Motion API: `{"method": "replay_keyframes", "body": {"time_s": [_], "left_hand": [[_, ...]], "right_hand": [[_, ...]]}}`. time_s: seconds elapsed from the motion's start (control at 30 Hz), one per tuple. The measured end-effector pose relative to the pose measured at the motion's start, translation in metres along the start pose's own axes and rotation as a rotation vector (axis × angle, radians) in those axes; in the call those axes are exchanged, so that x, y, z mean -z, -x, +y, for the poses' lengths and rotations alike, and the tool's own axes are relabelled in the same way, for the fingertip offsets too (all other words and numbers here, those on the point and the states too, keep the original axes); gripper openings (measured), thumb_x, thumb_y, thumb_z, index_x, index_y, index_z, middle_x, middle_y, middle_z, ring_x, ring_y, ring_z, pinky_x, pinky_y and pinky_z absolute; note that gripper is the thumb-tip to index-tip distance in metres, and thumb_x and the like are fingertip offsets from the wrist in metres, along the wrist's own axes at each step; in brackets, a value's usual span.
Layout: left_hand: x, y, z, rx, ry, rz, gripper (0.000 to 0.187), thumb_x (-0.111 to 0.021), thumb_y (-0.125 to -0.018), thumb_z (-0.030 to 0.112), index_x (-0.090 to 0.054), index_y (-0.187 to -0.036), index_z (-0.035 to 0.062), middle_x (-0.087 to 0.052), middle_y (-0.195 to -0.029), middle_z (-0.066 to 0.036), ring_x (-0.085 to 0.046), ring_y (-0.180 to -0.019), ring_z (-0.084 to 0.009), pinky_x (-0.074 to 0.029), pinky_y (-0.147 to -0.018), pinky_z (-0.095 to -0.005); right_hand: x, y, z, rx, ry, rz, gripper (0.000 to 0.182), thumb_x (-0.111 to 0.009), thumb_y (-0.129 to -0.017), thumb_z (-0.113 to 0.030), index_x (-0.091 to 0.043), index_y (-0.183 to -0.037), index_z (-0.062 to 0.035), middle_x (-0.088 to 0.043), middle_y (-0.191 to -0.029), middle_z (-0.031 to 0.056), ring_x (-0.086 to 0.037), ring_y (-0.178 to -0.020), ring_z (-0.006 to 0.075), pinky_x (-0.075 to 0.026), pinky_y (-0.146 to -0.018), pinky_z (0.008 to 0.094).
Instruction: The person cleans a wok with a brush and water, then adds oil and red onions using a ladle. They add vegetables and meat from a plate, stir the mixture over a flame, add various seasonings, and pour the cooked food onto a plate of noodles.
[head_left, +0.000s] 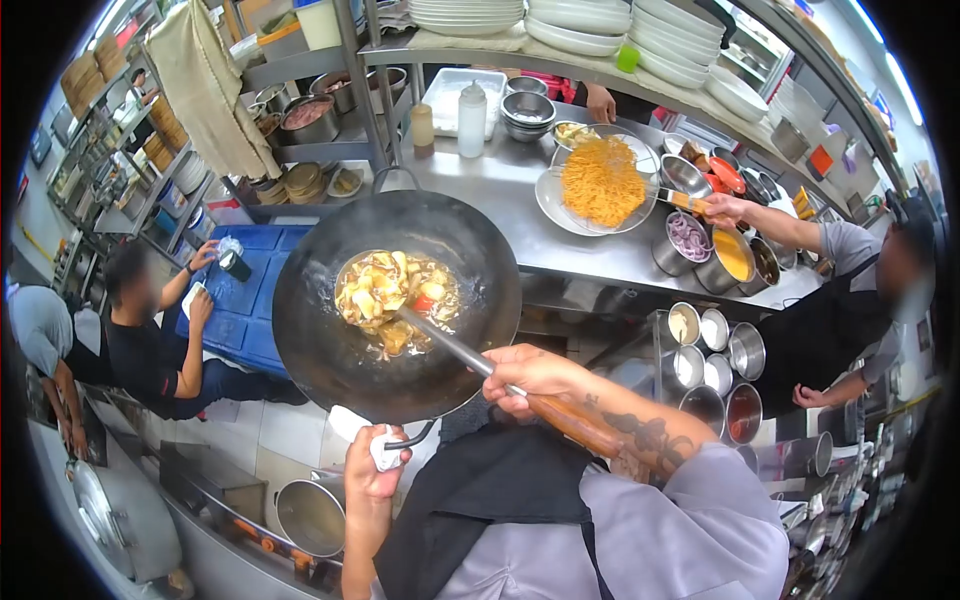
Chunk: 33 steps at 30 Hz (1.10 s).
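My left hand (372, 462) is closed around the handle of a large dark wok (310, 340), with a white cloth (385, 450) between palm and metal. My right hand (525, 380) grips a wok ladle (455, 345) with a metal shaft and wooden handle. Its head is hidden in the stir-fried food (390, 290), which has pale yellow pieces, brown sauce and a red piece. The wok appears raised and tilted. Faint steam hangs around it.
A co-worker's hand (725, 210) at the right holds a strainer over orange noodles (603, 185) on a plate. Ingredient pots (683, 242) and bowls crowd the steel counter (480, 195). A person (150, 330) sits by a blue lid (250, 310). Stacked plates (575, 25) line the shelf.
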<state>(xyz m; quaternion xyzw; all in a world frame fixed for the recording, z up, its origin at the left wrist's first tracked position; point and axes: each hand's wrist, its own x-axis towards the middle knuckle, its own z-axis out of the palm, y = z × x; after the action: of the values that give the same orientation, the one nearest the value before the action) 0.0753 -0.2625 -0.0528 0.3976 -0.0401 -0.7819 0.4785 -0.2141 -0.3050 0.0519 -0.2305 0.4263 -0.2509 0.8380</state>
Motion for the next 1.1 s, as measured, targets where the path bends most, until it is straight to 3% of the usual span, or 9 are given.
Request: {"method": "replay_keyframes", "body": {"time_s": [0.63, 0.7, 0.83, 0.9, 1.03, 1.1], "left_hand": [[-0.046, -0.041, -0.021, 0.026, 0.034, -0.055, 0.013, -0.058, -0.085, 0.013, -0.059, -0.082, 0.0002, -0.061, -0.076, -0.014, -0.06, -0.069, -0.0259, -0.05, -0.051, -0.0378], [-0.049, -0.04, -0.022, 0.047, 0.002, -0.055, 0.014, -0.058, -0.086, 0.014, -0.06, -0.085, 0.0004, -0.06, -0.077, -0.014, -0.06, -0.07, -0.0262, -0.05, -0.052, -0.038], [-0.055, -0.047, -0.026, 0.031, 0.017, -0.116, 0.013, -0.058, -0.085, 0.013, -0.06, -0.086, 0.0009, -0.06, -0.076, -0.014, -0.06, -0.07, -0.0261, -0.05, -0.053, -0.0381], [-0.06, -0.051, -0.025, 0.048, 0.003, -0.097, 0.013, -0.058, -0.085, 0.013, -0.06, -0.087, 0.001, -0.061, -0.076, -0.013, -0.06, -0.07, -0.0262, -0.05, -0.054, -0.0382], [-0.07, -0.051, -0.025, 0.077, 0.047, -0.07, 0.011, -0.058, -0.085, 0.01, -0.059, -0.081, -0.0007, -0.061, -0.075, -0.015, -0.062, -0.067, -0.0275, -0.051, -0.051, -0.0388], [-0.074, -0.054, -0.026, 0.077, 0.037, -0.093, 0.011, -0.058, -0.085, 0.01, -0.059, -0.081, -0.0006, -0.061, -0.074, -0.014, -0.062, -0.066, -0.0272, -0.051, -0.051, -0.0389]], "right_hand": [[0.054, 0.023, -0.048, 0.05, -0.054, -0.033, 0.033, -0.051, -0.087, 0.0, -0.049, -0.12, -0.0028, -0.048, -0.074, 0.006, -0.045, -0.048, 0.0091, -0.033, -0.04, 0.0223], [0.054, 0.032, -0.051, 0.059, -0.044, -0.021, 0.017, -0.05, -0.087, 0.0, -0.047, -0.102, -0.0075, -0.049, -0.07, 0.0047, -0.047, -0.045, 0.0083, -0.034, -0.036, 0.0218], [0.062, 0.038, -0.054, 0.07, -0.051, 0.015, 0.017, -0.049, -0.087, 0.001, -0.047, -0.102, -0.0074, -0.049, -0.07, 0.0052, -0.046, -0.045, 0.0083, -0.034, -0.036, 0.0216], [0.065, 0.039, -0.054, 0.089, -0.045, 0.05, 0.034, -0.051, -0.087, 0.0, -0.049, -0.12, -0.0028, -0.048, -0.073, 0.0055, -0.044, -0.045, 0.0082, -0.031, -0.038, 0.0218], [0.065, 0.05, -0.057, 0.108, -0.079, 0.055, 0.033, -0.05, -0.087, 0.001, -0.049, -0.12, -0.0021, -0.048, -0.073, 0.0051, -0.044, -0.046, 0.0075, -0.031, -0.038, 0.021], [0.068, 0.054, -0.059, 0.107, -0.155, 0.04, 0.021, -0.049, -0.087, 0.002, -0.05, -0.107, -0.0061, -0.048, -0.071, 0.005, -0.046, -0.044, 0.0084, -0.033, -0.036, 0.0216]]}}
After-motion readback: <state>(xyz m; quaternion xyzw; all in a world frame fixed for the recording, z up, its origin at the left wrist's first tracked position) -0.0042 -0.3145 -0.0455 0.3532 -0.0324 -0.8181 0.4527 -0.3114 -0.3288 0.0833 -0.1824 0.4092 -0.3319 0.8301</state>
